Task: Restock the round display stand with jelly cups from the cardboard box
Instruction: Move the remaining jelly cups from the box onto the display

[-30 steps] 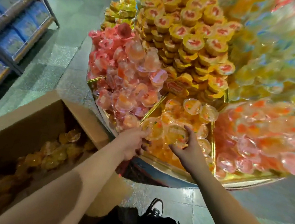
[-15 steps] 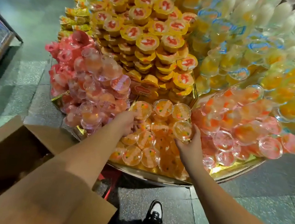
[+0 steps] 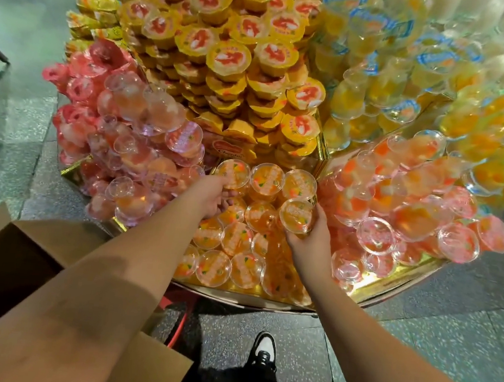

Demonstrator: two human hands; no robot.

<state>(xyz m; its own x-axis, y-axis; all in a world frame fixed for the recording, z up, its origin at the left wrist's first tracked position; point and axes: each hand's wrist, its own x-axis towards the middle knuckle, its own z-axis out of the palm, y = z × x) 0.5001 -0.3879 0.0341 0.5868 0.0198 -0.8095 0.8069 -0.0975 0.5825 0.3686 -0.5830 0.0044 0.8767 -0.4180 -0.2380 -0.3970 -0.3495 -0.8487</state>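
Round display stand [image 3: 395, 296], gold rim, heaped w/ jelly cups. Cardboard box [image 3: 1, 256] at lower left. Orange jelly cups [image 3: 238, 245], clear w/ fruit bits, fill front section. Right hand [image 3: 310, 244] grip pinches one cup [image 3: 296, 216]; left hand [image 3: 211, 194] grip among cups, can't tell.

Round gold-rimmed display stand [image 3: 396, 293] is sitting on the speckled grey terrazzo floor [image 3: 446, 345], split into wedge compartments by gold dividers. Near middle wedge is carrying clear orange jelly cups [image 3: 240, 243]. Left wedge is holding pink-red clear cups [image 3: 130, 145], right wedge orange-pink clear cups [image 3: 406, 202]. Far middle is stacking yellow foil-lidded cups [image 3: 228, 56]; far right, pale yellow cups [image 3: 383, 74]. Brown cardboard box [image 3: 1, 256] is standing on the floor near left, just beside the stand.
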